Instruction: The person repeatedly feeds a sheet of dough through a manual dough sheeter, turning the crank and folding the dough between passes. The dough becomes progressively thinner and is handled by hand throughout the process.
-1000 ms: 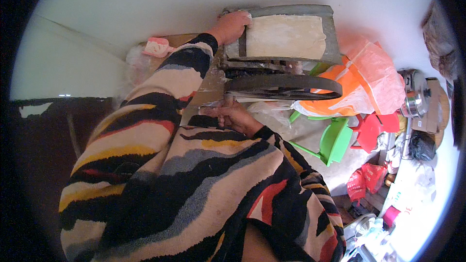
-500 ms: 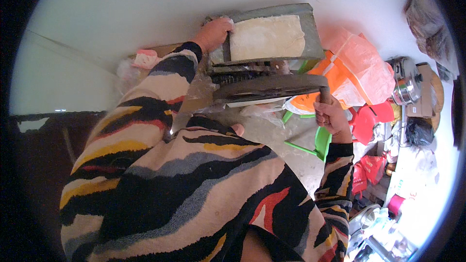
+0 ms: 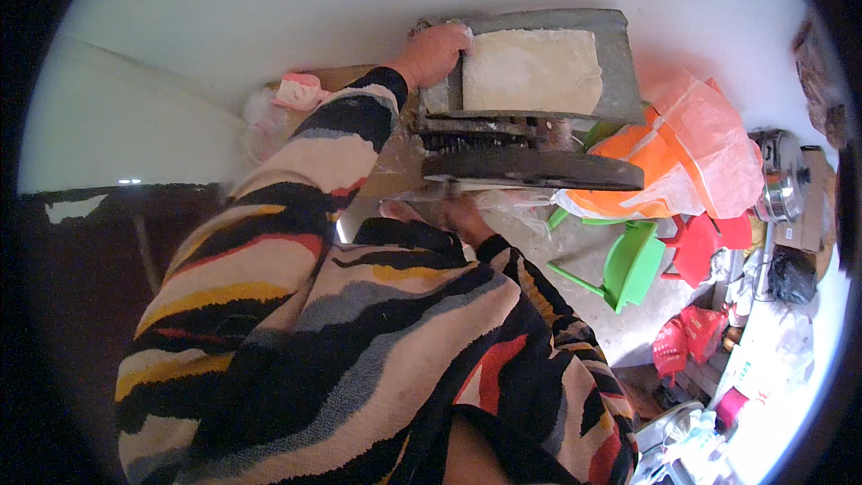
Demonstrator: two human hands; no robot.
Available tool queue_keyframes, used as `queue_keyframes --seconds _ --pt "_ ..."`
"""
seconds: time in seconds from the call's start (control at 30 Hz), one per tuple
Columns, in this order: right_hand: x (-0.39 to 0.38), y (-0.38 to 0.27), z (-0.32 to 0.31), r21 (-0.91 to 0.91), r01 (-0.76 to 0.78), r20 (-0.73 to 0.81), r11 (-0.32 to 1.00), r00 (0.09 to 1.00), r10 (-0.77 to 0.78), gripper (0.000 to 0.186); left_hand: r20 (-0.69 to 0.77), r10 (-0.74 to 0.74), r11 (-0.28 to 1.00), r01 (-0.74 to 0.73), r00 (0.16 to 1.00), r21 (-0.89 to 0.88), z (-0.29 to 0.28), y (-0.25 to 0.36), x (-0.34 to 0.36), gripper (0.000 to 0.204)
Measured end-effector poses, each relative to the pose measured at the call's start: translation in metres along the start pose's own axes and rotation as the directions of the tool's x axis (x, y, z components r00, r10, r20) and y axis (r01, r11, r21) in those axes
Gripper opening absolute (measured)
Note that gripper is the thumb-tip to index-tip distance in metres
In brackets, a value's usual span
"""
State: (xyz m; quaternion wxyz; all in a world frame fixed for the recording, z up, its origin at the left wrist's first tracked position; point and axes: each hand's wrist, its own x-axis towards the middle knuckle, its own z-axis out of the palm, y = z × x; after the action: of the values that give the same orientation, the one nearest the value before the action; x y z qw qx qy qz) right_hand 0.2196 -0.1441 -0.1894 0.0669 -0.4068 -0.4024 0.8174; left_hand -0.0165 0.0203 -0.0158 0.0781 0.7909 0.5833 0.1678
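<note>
A hand-cranked dough roller (image 3: 489, 139) stands against the wall, with a grey metal tray (image 3: 620, 63) on top. On the tray lies a pale, flat sheet of dough (image 3: 532, 72). My left hand (image 3: 437, 52) rests at the machine's left end, fingers curled beside the dough's edge; what they grip is hidden. A dark crank wheel (image 3: 539, 169) runs along the near side, seen nearly edge-on. Just below its left part is my right hand (image 3: 464, 218), blurred and closed at the crank handle; the wheel hides the handle and fingertips.
To the right are an orange and pink woven bag (image 3: 696, 157), a green chair (image 3: 628, 265) and a red chair (image 3: 696, 247). Farther right stand a steel pot (image 3: 781, 175) and a cardboard box (image 3: 804, 216). A pink scoop (image 3: 299, 90) lies left of the machine.
My right hand has swung from the wheel's right end to its lower left, turning the crank. My left hand stays at the machine's left end. The whole view has shifted slightly.
</note>
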Motion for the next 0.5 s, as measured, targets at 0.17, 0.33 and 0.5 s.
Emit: queue_keyframes --seconds 0.17,0.33,0.5 --pt "-0.092 -0.127 0.074 0.356 -0.083 0.364 0.931 0.929 -0.057 0.016 -0.031 0.005 1.000 -0.005 0.999 0.022 0.011 -0.009 0.002 0.024" --pt "-0.186 -0.199 0.025 0.507 0.010 0.331 0.862 0.921 -0.206 0.020 -0.138 0.080 0.995 -0.072 0.987 0.064 0.020 -0.014 0.003 0.024" --pt "-0.245 -0.226 -0.063 0.330 0.123 -0.057 0.936 0.992 -0.111 0.020 -0.049 0.036 0.998 -0.033 0.998 0.058 0.010 -0.008 0.001 0.025"
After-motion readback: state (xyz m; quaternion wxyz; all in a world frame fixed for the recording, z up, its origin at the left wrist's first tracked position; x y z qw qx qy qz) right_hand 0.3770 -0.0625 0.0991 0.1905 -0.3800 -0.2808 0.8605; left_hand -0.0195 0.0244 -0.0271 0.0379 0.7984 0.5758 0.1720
